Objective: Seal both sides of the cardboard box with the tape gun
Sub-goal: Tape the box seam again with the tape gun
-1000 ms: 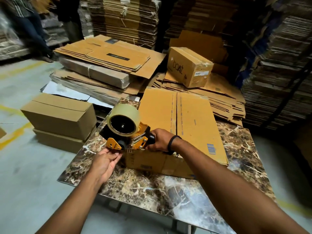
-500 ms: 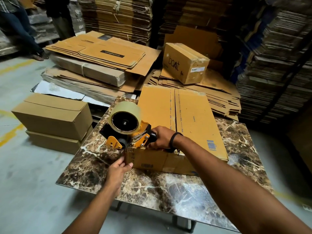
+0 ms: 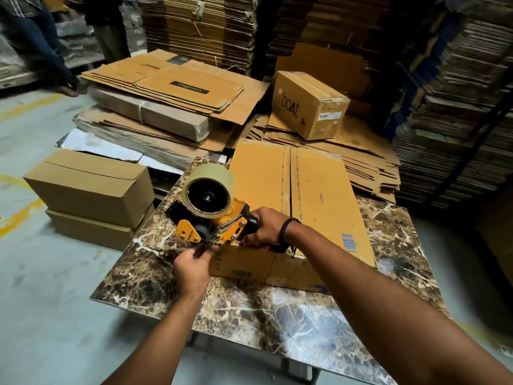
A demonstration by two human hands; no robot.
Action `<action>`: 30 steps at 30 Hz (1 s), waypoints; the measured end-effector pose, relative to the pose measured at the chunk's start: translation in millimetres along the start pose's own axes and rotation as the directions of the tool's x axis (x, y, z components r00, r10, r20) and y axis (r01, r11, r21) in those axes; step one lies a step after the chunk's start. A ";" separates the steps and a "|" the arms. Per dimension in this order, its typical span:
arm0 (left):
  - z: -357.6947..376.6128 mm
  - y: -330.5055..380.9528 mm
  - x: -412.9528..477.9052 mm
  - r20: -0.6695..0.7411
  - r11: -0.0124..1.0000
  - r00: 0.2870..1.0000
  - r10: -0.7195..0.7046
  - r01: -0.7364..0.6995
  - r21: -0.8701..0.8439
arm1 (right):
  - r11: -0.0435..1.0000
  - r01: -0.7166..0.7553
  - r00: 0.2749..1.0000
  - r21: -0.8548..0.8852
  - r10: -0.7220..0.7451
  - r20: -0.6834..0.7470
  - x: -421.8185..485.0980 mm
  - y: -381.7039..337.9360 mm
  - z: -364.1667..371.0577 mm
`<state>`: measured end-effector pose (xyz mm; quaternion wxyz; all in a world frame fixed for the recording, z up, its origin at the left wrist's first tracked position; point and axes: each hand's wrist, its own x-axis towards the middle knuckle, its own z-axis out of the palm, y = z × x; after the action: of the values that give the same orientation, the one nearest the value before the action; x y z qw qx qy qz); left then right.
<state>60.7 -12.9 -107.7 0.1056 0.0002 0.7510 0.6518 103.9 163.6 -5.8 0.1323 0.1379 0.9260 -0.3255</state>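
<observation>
Beside your right hand (image 3: 266, 229), which grips the tape gun (image 3: 213, 215) by its handle, your left hand (image 3: 191, 266) pinches the tape end (image 3: 207, 245) at the gun's mouth. The cardboard box (image 3: 319, 195) lies just beyond both hands on the table (image 3: 277, 315). Its seam runs away from you, and the right hand is nearer to it.

The near half of the marble table (image 3: 277, 315) lies bare and open from the near edge, crossed only by two forearms. The cardboard box (image 3: 319, 195) fills the far middle, leaving bare strips on its right and left. The left strip is blocked by the tape gun (image 3: 213, 212) at the box's near-left corner. The right hand (image 3: 266, 227) grips its handle, and the left hand (image 3: 191, 266) pinches what looks like the tape end (image 3: 206, 244). Two stacked cartons (image 3: 88, 187) stand close to the table's left edge. Flattened cardboard piles (image 3: 166, 112) crowd the far side.
</observation>
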 end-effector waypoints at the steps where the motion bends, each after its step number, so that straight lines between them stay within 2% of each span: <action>1: 0.2 -2.8 0.6 -0.010 1.000 1.000 -0.012 0.013 0.005 | 1.000 0.002 1.000 -0.004 -0.002 0.001 -0.1 0.2 0.1; 6: 3.8 -10.5 2.1 -0.058 1.000 0.998 -0.004 0.004 0.002 | 1.000 0.017 1.000 0.006 -0.017 0.002 0.6 0.6 -0.3; 13: 9.6 -10.9 4.1 -0.132 0.980 0.989 0.067 -0.041 0.195 | 0.998 0.053 0.998 -0.020 -0.052 0.044 -3.0 4.1 -8.9; 18: 16.2 -11.7 4.1 -0.183 0.982 0.981 0.065 -0.031 0.184 | 0.995 0.066 0.996 -0.070 -0.061 0.064 -14.6 12.0 -21.7; 21: 17.5 -13.2 5.6 -0.196 0.976 0.971 0.140 -0.102 0.195 | 0.998 0.022 0.999 -0.059 -0.020 0.040 -35.1 34.5 -36.7; 23: 15.9 -10.2 1.1 -0.178 0.971 0.965 0.195 -0.164 0.176 | 0.996 -0.031 1.000 -0.087 0.030 -0.005 -54.7 60.2 -44.7; 25: 16.8 -6.8 -4.9 -0.166 0.978 0.968 0.188 -0.169 0.119 | 0.995 -0.084 0.996 -0.057 0.085 0.007 -74.0 81.5 -43.7; 30: 19.4 -15.2 -11.2 -0.072 0.995 0.997 -0.003 -0.004 -0.098 | 0.988 -0.142 0.989 -0.060 0.140 -0.040 -82.2 91.8 -33.0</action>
<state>76.8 2.3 -123.3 0.0782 -0.0281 0.7214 0.6875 206.3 239.6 -5.4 0.1426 0.2046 0.9259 -0.2838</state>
